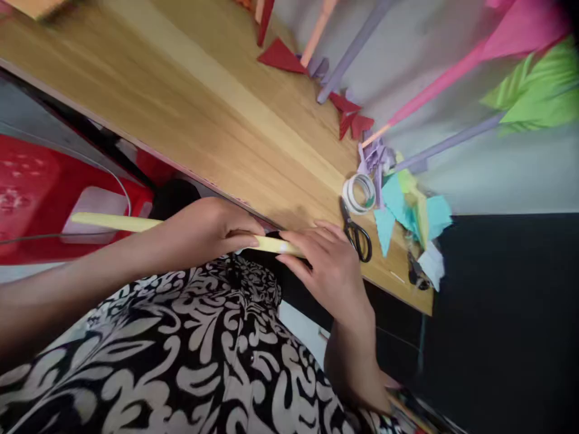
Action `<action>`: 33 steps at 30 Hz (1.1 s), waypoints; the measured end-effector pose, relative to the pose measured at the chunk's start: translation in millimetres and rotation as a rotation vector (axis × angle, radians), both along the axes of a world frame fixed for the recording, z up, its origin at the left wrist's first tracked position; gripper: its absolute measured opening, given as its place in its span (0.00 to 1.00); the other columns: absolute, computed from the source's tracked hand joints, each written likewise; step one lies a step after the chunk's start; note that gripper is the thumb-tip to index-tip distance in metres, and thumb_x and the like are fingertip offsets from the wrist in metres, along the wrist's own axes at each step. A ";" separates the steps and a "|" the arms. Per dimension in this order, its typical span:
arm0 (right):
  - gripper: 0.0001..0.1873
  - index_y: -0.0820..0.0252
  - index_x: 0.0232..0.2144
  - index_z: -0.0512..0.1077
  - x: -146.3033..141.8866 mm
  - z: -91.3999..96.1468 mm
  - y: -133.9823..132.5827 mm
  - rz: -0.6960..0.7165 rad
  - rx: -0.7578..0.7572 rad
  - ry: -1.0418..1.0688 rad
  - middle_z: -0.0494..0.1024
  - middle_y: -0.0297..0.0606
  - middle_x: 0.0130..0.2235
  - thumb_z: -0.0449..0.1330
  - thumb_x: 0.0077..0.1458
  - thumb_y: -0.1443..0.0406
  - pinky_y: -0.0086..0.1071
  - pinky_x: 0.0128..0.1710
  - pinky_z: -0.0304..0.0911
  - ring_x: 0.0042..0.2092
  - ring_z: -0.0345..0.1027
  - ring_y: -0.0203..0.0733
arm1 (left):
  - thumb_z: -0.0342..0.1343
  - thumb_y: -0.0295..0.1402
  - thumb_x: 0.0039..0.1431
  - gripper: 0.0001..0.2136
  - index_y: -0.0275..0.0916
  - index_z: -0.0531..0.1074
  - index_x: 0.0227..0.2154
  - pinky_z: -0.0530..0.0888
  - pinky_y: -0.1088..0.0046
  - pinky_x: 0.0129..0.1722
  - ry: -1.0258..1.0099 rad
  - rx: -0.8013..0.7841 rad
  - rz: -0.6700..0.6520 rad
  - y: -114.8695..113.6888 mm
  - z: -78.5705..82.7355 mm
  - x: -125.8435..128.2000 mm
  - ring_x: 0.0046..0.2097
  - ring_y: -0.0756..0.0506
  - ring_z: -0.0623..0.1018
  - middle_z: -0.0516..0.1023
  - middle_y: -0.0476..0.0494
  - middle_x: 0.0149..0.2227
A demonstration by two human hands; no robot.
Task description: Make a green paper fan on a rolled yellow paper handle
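A thin pale-yellow paper tube (113,222) runs from the left, behind my left forearm, to my right hand. My left hand (221,228) pinches it between thumb and fingers near its right part. My right hand (321,256) has its thumb and fingers on the right end, where a small whitish patch shows. Both hands are at the front edge of the wooden table (194,120). Just beyond my right hand lie black-handled scissors (357,238) and rolls of white tape (359,193).
Turquoise paper scraps (402,199) and purple scraps (377,158) lie at the right. Red folded paper pieces (283,55) rest by the wall. Purple (355,48) and pink paper sticks (438,87) lean there. A red plastic container (40,187) stands below, left.
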State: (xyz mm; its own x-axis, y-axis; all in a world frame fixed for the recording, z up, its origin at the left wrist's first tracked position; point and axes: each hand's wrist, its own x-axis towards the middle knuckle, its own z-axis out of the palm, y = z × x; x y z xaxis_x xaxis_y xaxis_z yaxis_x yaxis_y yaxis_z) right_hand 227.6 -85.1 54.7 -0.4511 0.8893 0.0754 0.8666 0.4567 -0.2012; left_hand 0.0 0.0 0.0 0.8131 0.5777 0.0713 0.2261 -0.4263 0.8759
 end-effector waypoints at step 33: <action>0.10 0.56 0.45 0.74 -6.6 -6.7 -9.4 -0.012 0.022 0.008 0.82 0.36 0.48 0.57 0.64 0.69 0.43 0.57 0.61 0.50 0.74 0.42 | 0.49 0.40 0.65 0.13 0.39 0.74 0.35 0.59 0.73 0.28 0.378 0.008 0.044 -10.5 -7.4 28.6 0.30 0.48 0.74 0.79 0.46 0.31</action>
State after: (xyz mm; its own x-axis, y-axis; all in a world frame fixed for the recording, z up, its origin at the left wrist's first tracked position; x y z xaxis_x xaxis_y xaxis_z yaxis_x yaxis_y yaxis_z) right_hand 221.0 -94.4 48.1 -0.4399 0.8926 0.0989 0.8704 0.4509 -0.1979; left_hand 28.6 -10.5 -7.4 0.7570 0.6137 -0.2243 0.5510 -0.4151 0.7239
